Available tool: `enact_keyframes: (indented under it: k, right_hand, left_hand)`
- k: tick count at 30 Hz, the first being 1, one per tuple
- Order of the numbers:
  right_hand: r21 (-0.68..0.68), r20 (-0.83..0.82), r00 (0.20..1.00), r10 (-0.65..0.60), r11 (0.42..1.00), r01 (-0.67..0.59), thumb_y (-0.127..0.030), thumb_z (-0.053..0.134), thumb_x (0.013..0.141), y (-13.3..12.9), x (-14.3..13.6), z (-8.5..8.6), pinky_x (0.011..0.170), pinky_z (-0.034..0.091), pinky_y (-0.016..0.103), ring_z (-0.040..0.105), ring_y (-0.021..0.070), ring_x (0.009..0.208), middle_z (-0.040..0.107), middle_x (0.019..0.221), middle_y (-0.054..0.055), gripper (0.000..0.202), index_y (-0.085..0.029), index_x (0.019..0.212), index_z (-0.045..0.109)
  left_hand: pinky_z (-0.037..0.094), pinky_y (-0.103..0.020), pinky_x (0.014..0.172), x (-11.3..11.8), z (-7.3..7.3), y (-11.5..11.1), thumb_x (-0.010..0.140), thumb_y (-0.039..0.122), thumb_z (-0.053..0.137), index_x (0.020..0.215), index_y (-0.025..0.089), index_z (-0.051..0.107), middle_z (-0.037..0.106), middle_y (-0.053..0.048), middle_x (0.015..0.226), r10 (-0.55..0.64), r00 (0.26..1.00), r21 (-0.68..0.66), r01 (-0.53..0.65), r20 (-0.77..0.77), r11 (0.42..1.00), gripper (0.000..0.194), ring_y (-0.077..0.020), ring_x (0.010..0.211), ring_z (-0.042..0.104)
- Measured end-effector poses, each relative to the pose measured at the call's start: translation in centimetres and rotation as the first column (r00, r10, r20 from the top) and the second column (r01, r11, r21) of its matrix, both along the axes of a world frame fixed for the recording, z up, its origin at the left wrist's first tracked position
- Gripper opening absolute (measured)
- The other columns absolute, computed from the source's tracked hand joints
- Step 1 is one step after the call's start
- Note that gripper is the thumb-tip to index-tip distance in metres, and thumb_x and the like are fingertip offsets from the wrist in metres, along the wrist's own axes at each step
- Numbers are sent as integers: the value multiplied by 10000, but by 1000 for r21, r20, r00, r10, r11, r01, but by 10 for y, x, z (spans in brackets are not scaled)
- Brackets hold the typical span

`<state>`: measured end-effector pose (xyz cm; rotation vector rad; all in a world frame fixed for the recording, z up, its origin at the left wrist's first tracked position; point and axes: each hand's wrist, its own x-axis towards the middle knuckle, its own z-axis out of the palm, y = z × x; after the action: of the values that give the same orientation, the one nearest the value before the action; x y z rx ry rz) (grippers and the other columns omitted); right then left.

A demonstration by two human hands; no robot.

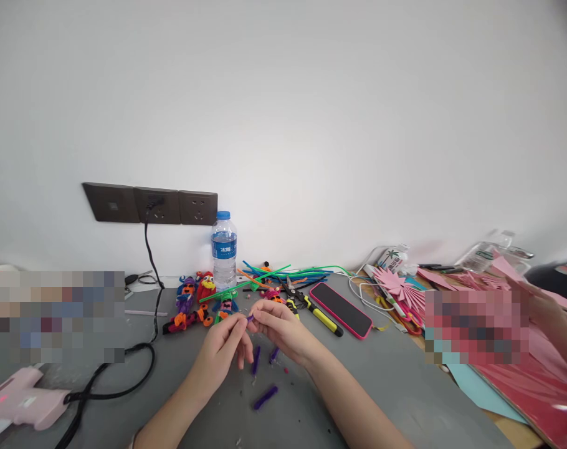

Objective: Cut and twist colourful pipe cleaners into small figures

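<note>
My left hand (225, 349) and my right hand (281, 327) meet over the grey table. Between their fingertips is a small purple piece (250, 318), pinched from both sides and partly hidden by the fingers. Under and beside the hands lie a short purple fuzzy piece (256, 360), another purple piece (275, 355) close to my right wrist, and a third purple piece (265, 397) nearer to me. Just beyond the hands are colourful fuzzy figures (185, 296).
Behind stand a water bottle (224, 249) and green and blue stems (306, 274). Yellow-handled pliers (325, 319) lie beside a phone (342, 310). A pink glue gun (26, 399) with a black cable is at left. At right, another person's hand (540, 305) is over pink paper.
</note>
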<state>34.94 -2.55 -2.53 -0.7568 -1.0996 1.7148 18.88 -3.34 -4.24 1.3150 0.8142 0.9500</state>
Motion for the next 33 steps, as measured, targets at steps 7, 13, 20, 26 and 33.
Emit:
enact_keyframes:
  k: [7,13,20,26,33]
  right_hand:
    - [-34,-47,986,158,987,-160,-403,725,781,-1,4,1,662,410,247,514,114,646,547,675,-12,275,-163,797,591]
    - [442,277,835,-476,834,330,-283,675,801,1,-5,-8,695,427,282,524,158,759,545,839,21,122,-207,833,586]
    - [858,342,492,-801,479,183,-177,585,870,-6,-4,-5,831,444,370,540,220,961,541,1052,79,128,-249,841,687]
    - [904,340,435,-834,417,93,-143,591,871,-6,-8,-9,790,459,379,555,202,887,599,1050,64,209,-280,954,726]
    - [912,330,417,-847,400,90,-164,606,870,-9,-10,-9,805,456,386,567,207,922,621,1080,62,206,-293,966,735]
  left_hand:
    - [367,-232,468,-4,3,2,878,543,525,781,155,623,644,-31,517,-73,997,33,73,0,997,412,-111,422,480]
    - [411,-239,473,-3,0,2,886,532,513,836,173,597,691,-36,580,57,994,86,-49,-94,995,372,-131,420,545]
    - [437,-259,498,-2,2,2,887,511,501,842,191,562,722,-42,613,158,975,120,-140,-154,983,329,-175,446,634]
    - [477,-278,538,-3,1,1,917,489,420,900,191,554,750,-48,684,172,965,167,-139,-198,976,327,-185,491,663]
    - [490,-283,525,-2,-2,2,922,505,403,920,195,551,768,-61,731,194,955,189,-153,-225,970,343,-208,540,699]
